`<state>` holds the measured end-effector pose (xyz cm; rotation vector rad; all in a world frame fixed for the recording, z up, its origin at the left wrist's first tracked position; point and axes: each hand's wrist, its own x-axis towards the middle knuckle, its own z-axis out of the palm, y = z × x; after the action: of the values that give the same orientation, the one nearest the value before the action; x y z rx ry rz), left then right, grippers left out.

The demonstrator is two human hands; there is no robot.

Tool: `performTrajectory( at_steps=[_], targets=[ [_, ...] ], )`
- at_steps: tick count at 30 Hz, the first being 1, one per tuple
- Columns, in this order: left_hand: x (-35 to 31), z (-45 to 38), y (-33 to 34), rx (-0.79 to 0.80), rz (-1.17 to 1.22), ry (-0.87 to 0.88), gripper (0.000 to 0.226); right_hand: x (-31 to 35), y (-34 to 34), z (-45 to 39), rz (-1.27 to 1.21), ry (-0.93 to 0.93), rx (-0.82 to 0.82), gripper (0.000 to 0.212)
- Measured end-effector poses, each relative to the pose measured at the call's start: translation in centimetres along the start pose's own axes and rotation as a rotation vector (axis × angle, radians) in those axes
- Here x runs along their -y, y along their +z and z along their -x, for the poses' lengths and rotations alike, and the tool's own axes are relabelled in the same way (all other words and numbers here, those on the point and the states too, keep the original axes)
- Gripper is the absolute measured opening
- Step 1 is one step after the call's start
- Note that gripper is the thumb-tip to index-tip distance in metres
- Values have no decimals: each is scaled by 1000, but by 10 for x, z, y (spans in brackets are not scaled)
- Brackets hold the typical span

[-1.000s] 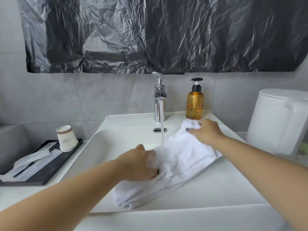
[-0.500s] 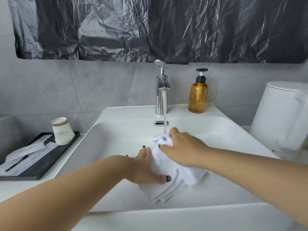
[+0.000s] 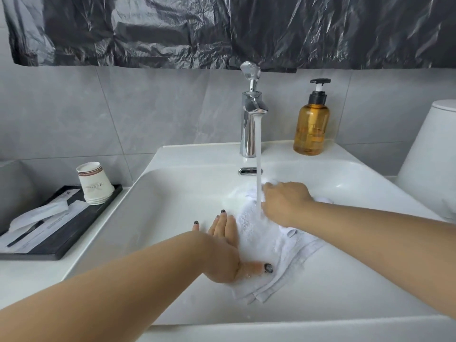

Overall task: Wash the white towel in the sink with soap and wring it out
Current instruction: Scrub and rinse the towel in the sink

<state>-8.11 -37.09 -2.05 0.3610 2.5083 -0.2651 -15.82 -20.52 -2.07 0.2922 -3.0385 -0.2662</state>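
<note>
Your left hand (image 3: 225, 253) lies flat with straight fingers, thumb pressing the white towel (image 3: 274, 250). Your right hand (image 3: 283, 202) presses its far end, fingers hidden, so I can't tell the grip. The towel's bunched in the sink (image 3: 172, 198) under the running faucet (image 3: 251, 112), soap bottle (image 3: 311, 124) behind.

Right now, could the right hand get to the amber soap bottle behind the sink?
Probably yes. The right hand rests on the towel, and only bare sink ledge shows between it and the soap bottle.
</note>
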Motion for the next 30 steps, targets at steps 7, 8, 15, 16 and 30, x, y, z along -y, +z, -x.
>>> performTrajectory(
  at_steps=[7, 8, 15, 16, 30],
  targets=[
    [-4, 6, -7, 20, -99, -9, 94, 14, -28, 57, -224, -147, -16, 25],
    [-5, 6, -7, 22, -134, -13, 88, 19, -22, 64, -210, -187, -30, 21],
    [-3, -3, 0, 1, -6, -25, 111, 20, 1, 31, -144, -137, -103, 29],
    [-4, -2, 0, -11, 2, -30, 111, 17, 5, 19, -137, -109, -115, 27],
    [-7, 0, -3, -4, -64, -52, 96, 16, 0, 44, -149, -153, -31, 24]
  ],
)
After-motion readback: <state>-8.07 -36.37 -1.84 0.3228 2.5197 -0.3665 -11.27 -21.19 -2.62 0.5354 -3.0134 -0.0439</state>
